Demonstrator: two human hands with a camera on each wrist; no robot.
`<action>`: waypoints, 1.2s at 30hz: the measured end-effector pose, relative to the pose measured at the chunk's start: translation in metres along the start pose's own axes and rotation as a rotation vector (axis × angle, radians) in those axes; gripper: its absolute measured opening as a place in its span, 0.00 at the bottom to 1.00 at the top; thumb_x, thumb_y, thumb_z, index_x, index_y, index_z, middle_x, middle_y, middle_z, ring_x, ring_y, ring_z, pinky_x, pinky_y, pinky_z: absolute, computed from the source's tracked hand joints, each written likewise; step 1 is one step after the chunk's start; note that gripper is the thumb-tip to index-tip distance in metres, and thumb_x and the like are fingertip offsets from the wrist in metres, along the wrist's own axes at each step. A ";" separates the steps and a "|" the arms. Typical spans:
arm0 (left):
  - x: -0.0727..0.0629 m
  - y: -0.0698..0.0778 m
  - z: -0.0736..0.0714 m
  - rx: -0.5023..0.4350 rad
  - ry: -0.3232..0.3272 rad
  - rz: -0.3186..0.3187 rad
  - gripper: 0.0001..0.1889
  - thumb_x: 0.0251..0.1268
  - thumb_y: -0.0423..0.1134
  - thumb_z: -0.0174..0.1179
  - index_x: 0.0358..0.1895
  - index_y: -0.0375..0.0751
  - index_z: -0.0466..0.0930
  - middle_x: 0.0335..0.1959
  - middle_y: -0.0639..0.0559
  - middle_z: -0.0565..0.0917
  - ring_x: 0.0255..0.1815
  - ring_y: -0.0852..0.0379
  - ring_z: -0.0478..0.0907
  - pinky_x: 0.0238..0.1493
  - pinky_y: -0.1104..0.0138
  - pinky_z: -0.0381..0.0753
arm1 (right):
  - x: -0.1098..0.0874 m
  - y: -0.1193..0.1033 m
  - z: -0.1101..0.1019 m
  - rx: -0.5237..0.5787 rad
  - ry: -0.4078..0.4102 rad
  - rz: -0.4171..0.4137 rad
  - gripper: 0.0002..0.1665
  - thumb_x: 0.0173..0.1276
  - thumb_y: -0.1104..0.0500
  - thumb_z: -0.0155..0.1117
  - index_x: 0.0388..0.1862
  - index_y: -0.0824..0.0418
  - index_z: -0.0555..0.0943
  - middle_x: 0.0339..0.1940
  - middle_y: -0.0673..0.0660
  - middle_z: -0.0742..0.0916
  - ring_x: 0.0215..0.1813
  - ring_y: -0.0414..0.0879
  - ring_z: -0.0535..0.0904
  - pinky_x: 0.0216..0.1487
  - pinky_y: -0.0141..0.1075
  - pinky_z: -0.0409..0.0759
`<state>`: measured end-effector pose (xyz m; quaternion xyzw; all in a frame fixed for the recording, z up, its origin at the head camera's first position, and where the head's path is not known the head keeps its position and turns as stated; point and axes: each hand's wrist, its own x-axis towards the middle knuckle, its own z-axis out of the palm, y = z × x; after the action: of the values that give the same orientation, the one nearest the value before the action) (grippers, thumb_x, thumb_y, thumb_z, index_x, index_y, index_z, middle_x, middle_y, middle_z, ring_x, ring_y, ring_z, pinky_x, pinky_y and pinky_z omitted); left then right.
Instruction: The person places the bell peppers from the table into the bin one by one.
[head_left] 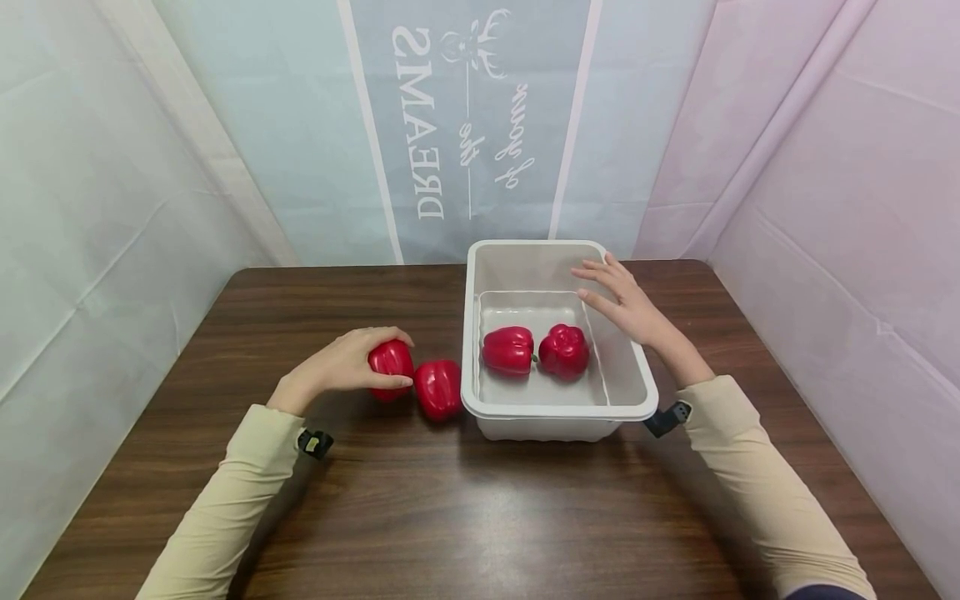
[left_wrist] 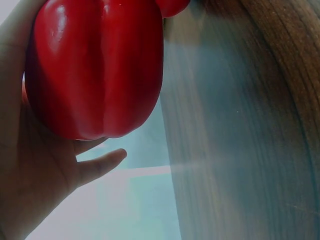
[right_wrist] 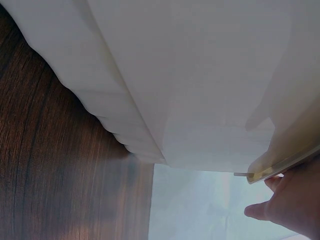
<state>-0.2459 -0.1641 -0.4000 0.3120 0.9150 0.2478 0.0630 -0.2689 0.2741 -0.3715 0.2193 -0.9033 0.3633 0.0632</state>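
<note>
My left hand (head_left: pixel 348 360) grips a red bell pepper (head_left: pixel 390 367), the thumb on its near side and fingers over the far side. That pepper fills the upper part of the left wrist view, its lobed skin (left_wrist: pixel 95 70) against the palm. Just right of it lies another red bell pepper (head_left: pixel 438 389), close to the bin's left wall. My right hand (head_left: pixel 622 304) is over the right rim of the white plastic bin (head_left: pixel 558 411), fingers spread and holding nothing. Inside the bin, a red pepper on its side (head_left: pixel 507 350) lies beside another one (head_left: pixel 564 352).
The bin stands on a dark wooden table (head_left: pixel 420 508), right of its middle. Behind the table hangs a pale blue cloth (head_left: pixel 300 117) with printed lettering. White cloth walls (head_left: pixel 862 208) close in both sides. A small black device (head_left: pixel 315 443) sits at the left wrist.
</note>
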 end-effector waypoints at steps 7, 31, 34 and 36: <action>0.000 0.000 -0.002 0.016 0.024 -0.002 0.29 0.44 0.63 0.66 0.51 0.57 0.74 0.43 0.60 0.77 0.42 0.60 0.75 0.35 0.68 0.79 | 0.000 0.002 0.001 0.008 -0.002 0.005 0.29 0.69 0.49 0.53 0.66 0.58 0.68 0.69 0.62 0.66 0.76 0.54 0.38 0.69 0.62 0.37; 0.005 0.004 -0.009 0.018 0.059 0.006 0.26 0.45 0.65 0.64 0.49 0.65 0.72 0.43 0.60 0.77 0.42 0.60 0.75 0.35 0.68 0.79 | 0.001 0.000 -0.001 0.019 0.011 -0.009 0.29 0.68 0.50 0.54 0.65 0.59 0.68 0.68 0.63 0.67 0.76 0.57 0.39 0.69 0.61 0.38; 0.005 0.004 -0.009 0.014 0.059 0.005 0.26 0.45 0.65 0.64 0.49 0.65 0.71 0.43 0.60 0.77 0.42 0.60 0.75 0.36 0.68 0.79 | 0.000 -0.001 -0.001 0.025 0.011 -0.016 0.29 0.69 0.50 0.53 0.65 0.60 0.68 0.68 0.64 0.67 0.76 0.57 0.39 0.69 0.61 0.37; 0.005 0.004 -0.009 0.014 0.060 0.006 0.26 0.45 0.64 0.65 0.49 0.65 0.71 0.43 0.60 0.77 0.42 0.60 0.74 0.36 0.68 0.79 | 0.000 -0.001 -0.001 0.025 0.012 -0.017 0.29 0.69 0.50 0.53 0.65 0.60 0.68 0.68 0.64 0.67 0.75 0.57 0.39 0.69 0.61 0.37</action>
<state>-0.2504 -0.1620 -0.3896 0.3074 0.9173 0.2510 0.0326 -0.2686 0.2736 -0.3702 0.2257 -0.8963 0.3754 0.0688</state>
